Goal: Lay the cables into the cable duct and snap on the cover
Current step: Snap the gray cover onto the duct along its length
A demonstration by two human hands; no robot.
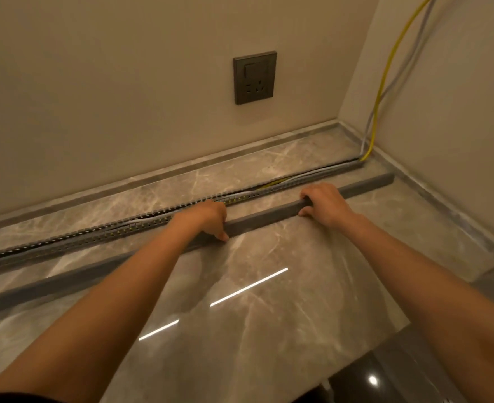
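Note:
A long grey slotted cable duct (74, 242) lies on the marble countertop (269, 271), running from the left edge to the far right corner. A yellow cable (385, 74) and a grey cable (405, 71) come down the right wall and lie inside the duct. The grey duct cover (266, 219) lies parallel just in front of the duct. My left hand (208, 218) grips the cover near its middle, thumb on the near side. My right hand (325, 203) grips it further right, fingers over the top.
A dark wall socket (255, 77) sits on the back wall above the countertop. A low marble upstand (181, 170) runs along both walls. The counter's front edge falls off at the lower right onto a dark glossy floor (399, 376).

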